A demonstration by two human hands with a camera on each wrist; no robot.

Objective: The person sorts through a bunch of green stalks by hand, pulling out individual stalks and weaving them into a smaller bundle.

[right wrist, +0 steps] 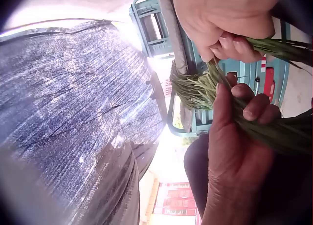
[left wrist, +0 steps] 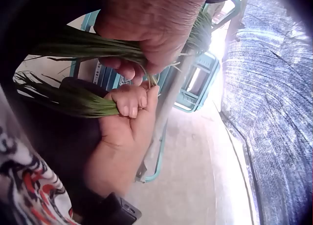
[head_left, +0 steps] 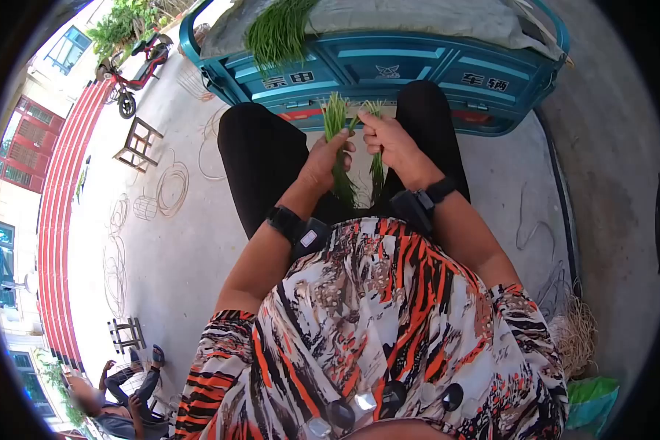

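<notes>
The left hand (head_left: 321,163) (left wrist: 151,24) (right wrist: 234,147) grips a thick bunch of long green stalks (head_left: 335,114) (left wrist: 88,45) (right wrist: 274,132), its thumb lying along them. Beside it, the right hand (head_left: 397,147) (left wrist: 122,127) (right wrist: 227,20) has its fingers curled round a thinner bunch (head_left: 377,176) (left wrist: 83,104) (right wrist: 279,48). Pale ends point up and dark leafy ends hang down between the knees in the head view. Thumb and index finger of the right hand meet close to the left hand's bunch; whether they pinch a stalk is too small to tell.
A blue-green cart (head_left: 374,66) stands in front of the knees, with more green stalks (head_left: 279,37) over its edge. Stools (head_left: 138,144), wire loops (head_left: 173,189) and a red scooter (head_left: 143,66) are at the left. A seated person (head_left: 121,403) is at lower left, a green bag (head_left: 592,402) at lower right.
</notes>
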